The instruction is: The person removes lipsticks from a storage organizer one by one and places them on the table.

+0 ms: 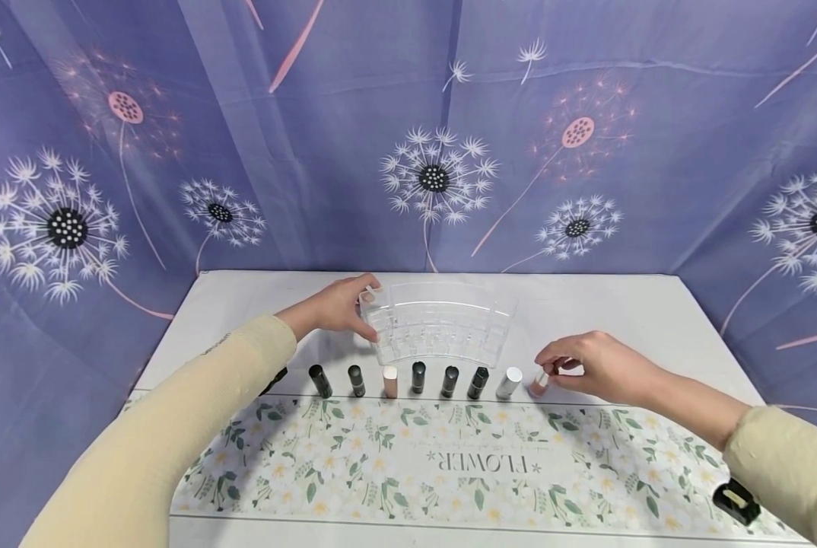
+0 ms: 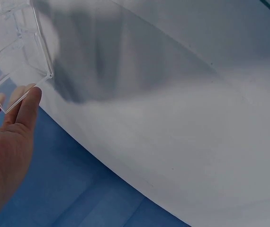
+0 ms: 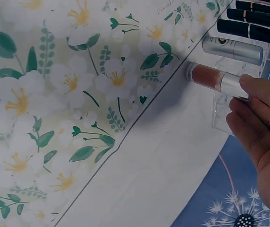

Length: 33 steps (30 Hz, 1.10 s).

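My left hand (image 1: 340,306) holds the left end of a clear plastic organizer (image 1: 443,327), thumb in front and fingers behind. The left wrist view shows the fingertips (image 2: 29,104) on the edge of the organizer (image 2: 42,59). My right hand (image 1: 603,369) pinches the pale cap of a lip gloss tube (image 3: 206,75) with a brownish-pink body, at the right end of a row. Next to it stands a silver tube (image 1: 509,383). Further left are several black lipstick tubes (image 1: 450,382) and a beige-pink lipstick tube (image 1: 390,381), all upright before the organizer.
The white table (image 1: 607,304) carries a floral mat (image 1: 354,487) along its front. A purple dandelion-print cloth (image 1: 326,152) hangs behind and at the sides. A dark object (image 1: 274,380) is partly hidden by the left sleeve; a black device (image 1: 735,501) is by the right sleeve.
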Each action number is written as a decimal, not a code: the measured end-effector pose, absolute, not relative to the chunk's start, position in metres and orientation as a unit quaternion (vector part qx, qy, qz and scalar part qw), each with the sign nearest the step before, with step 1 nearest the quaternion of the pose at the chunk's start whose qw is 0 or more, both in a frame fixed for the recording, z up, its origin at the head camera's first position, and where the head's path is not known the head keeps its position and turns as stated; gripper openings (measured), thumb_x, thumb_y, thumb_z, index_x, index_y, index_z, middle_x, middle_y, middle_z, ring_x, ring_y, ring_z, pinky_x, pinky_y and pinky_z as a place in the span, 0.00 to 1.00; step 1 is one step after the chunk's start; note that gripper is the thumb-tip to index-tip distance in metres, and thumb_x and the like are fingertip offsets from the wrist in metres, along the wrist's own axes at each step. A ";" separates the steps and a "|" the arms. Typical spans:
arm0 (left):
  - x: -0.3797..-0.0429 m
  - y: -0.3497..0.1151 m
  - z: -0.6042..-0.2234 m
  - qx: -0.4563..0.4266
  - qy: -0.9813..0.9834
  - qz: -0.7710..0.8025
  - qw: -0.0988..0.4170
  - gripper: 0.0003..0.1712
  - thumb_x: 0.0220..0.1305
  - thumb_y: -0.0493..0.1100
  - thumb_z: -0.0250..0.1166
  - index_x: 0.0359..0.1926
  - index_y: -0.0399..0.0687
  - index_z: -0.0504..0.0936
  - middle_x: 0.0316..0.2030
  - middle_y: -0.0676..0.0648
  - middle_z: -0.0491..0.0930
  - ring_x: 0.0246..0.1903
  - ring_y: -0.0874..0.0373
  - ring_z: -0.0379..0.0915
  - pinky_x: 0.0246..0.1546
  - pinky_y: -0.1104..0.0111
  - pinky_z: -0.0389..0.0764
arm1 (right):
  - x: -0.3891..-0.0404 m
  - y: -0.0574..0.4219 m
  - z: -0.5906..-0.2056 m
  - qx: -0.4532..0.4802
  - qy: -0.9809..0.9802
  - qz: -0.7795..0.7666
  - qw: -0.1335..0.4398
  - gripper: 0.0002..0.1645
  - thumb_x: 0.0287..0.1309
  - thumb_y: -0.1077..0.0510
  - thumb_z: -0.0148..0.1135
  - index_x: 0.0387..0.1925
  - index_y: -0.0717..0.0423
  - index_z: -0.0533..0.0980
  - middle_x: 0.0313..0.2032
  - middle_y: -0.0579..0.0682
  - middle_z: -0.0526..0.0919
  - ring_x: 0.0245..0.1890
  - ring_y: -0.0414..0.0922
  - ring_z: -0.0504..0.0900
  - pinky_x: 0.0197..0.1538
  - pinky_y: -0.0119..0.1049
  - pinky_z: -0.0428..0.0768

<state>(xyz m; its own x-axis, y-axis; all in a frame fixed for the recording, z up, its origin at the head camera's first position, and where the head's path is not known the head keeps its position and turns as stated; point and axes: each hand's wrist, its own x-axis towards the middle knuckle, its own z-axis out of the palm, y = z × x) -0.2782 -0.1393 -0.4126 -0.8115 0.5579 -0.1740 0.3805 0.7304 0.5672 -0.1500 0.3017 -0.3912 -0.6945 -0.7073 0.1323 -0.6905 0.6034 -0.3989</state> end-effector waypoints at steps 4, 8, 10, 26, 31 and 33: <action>-0.277 -0.140 -0.413 0.257 0.914 0.264 0.169 0.52 0.52 0.47 0.87 0.73 0.40 0.68 0.64 0.35 0.77 0.52 0.42 0.80 0.56 0.52 0.81 | -0.147 0.301 -0.393 -0.388 0.896 -0.215 0.025 0.17 0.57 0.72 0.76 0.48 0.58 0.87 0.38 0.39 0.88 0.40 0.41 0.91 0.42 0.36 0.90; -0.276 -0.139 -0.412 0.251 0.913 0.270 0.174 0.53 0.52 0.47 0.87 0.73 0.41 0.68 0.65 0.34 0.77 0.52 0.42 0.80 0.56 0.51 0.81 | -0.146 0.301 -0.394 -0.390 0.895 -0.217 0.026 0.17 0.57 0.72 0.76 0.48 0.59 0.87 0.39 0.39 0.88 0.40 0.41 0.91 0.42 0.36 0.91; -0.277 -0.139 -0.413 0.248 0.912 0.273 0.177 0.53 0.52 0.47 0.87 0.73 0.41 0.67 0.65 0.34 0.77 0.53 0.41 0.80 0.57 0.51 0.81 | -0.145 0.302 -0.394 -0.390 0.895 -0.216 0.028 0.18 0.57 0.71 0.76 0.49 0.59 0.86 0.39 0.39 0.88 0.41 0.41 0.91 0.43 0.36 0.90; -0.279 -0.142 -0.416 0.250 0.905 0.283 0.194 0.55 0.56 0.46 0.85 0.77 0.38 0.63 0.67 0.32 0.76 0.61 0.36 0.78 0.63 0.49 0.79 | -0.151 0.300 -0.387 -0.373 0.902 -0.212 0.056 0.18 0.61 0.63 0.77 0.53 0.60 0.86 0.43 0.43 0.91 0.44 0.45 0.91 0.44 0.42 0.91; -0.278 -0.144 -0.416 0.252 0.903 0.286 0.198 0.55 0.56 0.46 0.85 0.77 0.38 0.63 0.68 0.32 0.76 0.62 0.36 0.78 0.64 0.48 0.78 | -0.156 0.299 -0.379 -0.369 0.903 -0.209 0.065 0.19 0.62 0.56 0.79 0.53 0.57 0.86 0.47 0.48 0.91 0.46 0.47 0.91 0.46 0.43 0.91; -0.278 -0.145 -0.416 0.251 0.904 0.282 0.202 0.55 0.57 0.47 0.85 0.77 0.39 0.63 0.68 0.32 0.76 0.63 0.37 0.77 0.65 0.48 0.78 | -0.158 0.299 -0.376 -0.363 0.906 -0.208 0.071 0.20 0.63 0.53 0.79 0.54 0.56 0.86 0.48 0.47 0.91 0.47 0.48 0.91 0.46 0.44 0.91</action>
